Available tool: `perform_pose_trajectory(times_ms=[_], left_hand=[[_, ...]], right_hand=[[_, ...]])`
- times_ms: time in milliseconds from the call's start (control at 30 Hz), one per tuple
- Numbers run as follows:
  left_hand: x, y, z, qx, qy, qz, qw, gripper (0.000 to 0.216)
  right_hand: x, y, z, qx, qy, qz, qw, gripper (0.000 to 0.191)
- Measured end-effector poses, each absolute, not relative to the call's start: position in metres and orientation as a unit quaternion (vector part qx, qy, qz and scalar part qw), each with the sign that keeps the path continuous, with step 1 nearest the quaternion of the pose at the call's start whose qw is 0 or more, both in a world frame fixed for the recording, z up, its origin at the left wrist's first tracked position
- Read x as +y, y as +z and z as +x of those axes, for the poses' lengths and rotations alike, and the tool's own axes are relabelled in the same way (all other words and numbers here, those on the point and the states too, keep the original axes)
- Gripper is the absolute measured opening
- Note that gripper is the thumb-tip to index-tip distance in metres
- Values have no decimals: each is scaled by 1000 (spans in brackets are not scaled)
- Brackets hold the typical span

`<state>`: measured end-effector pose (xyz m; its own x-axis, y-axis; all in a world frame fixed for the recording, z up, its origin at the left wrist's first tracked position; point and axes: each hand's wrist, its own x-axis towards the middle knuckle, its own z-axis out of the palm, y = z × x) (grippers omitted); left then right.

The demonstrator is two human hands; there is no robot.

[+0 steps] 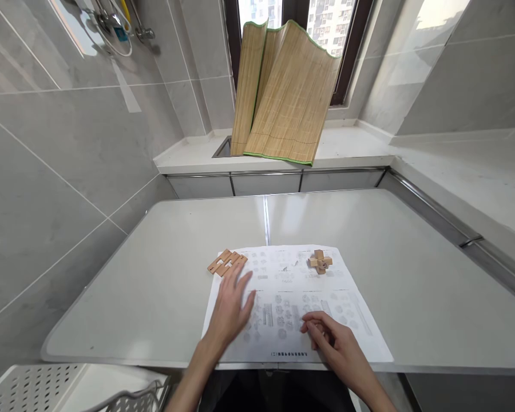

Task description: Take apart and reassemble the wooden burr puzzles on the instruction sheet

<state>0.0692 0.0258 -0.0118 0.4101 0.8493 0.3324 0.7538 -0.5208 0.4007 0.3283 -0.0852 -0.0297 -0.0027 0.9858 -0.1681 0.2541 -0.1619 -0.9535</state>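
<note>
My left hand [233,303] is open, its fingers spread, and the fingertips reach the near edge of several flat notched wooden puzzle pieces [223,260]. Whether they touch the wood I cannot tell. These pieces lie side by side at the far left corner of a large printed sheet [278,315]. Over the sheet's near right part, my right hand [330,340] is loosely closed, fingers curled in, with nothing visible in it. Beyond that hand, on the sheet's far right, sits a cross-shaped wooden burr puzzle [320,262]. Small diagrams in rows cover the paper.
The sheet lies on a light folding table [412,274] with a centre seam. A white perforated basket [38,389] stands below the table's front left. Behind are a white counter [352,146] and a folded bamboo mat [287,97] against the window. Tiled walls flank the table.
</note>
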Motion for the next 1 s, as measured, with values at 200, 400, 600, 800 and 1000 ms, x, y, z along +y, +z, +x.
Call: perform_pose_trajectory(times_ms=[200, 400, 600, 800, 1000], left_hand=[[-17, -1, 83, 480, 299, 757, 327, 25], [-20, -2, 82, 515, 295, 689, 417, 28], [-22, -7, 82, 512, 297, 675, 441, 29], [-23, -9, 81, 512, 296, 675, 442, 29], [-24, -9, 82, 515, 298, 673, 440, 28]], right_hand=[[-83, -25, 327, -521, 472, -599, 383, 41], [-83, -25, 326, -517, 463, -608, 385, 43], [-67, -25, 332, -510, 497, -604, 357, 44], [-41, -35, 335, -501, 440, -616, 420, 51], [-30, -37, 336, -495, 431, -613, 439, 72]])
